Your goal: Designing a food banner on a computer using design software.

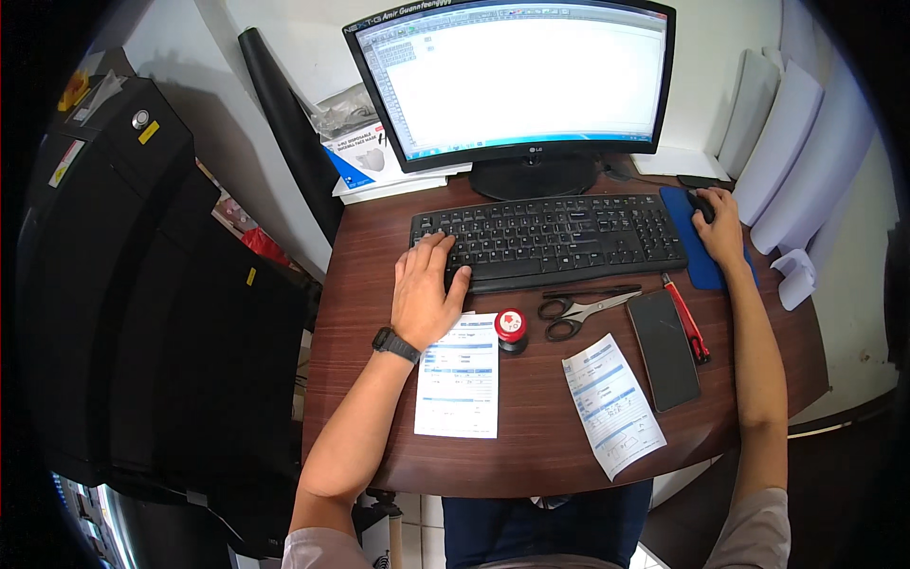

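Observation:
My left hand (425,292) rests with its fingers spread on the left end of a black keyboard (555,235). A dark watch is on that wrist. At the right, my right hand (723,230) is wrapped round a black computer mouse (700,206) on a blue mouse pad (704,272). Behind the keyboard stands a monitor (531,85), lit with a mostly white window and toolbars. A printed form (458,394) lies partly under my left wrist, beside a red-topped stamp (510,327).
Scissors (588,310), a black pen (607,290), a dark phone (665,351), a red utility knife (689,327) and a second form (614,408) lie before the keyboard. A mask box (365,156) stands back left. White paper rolls (782,142) lean at right; a large black machine (152,284) stands left.

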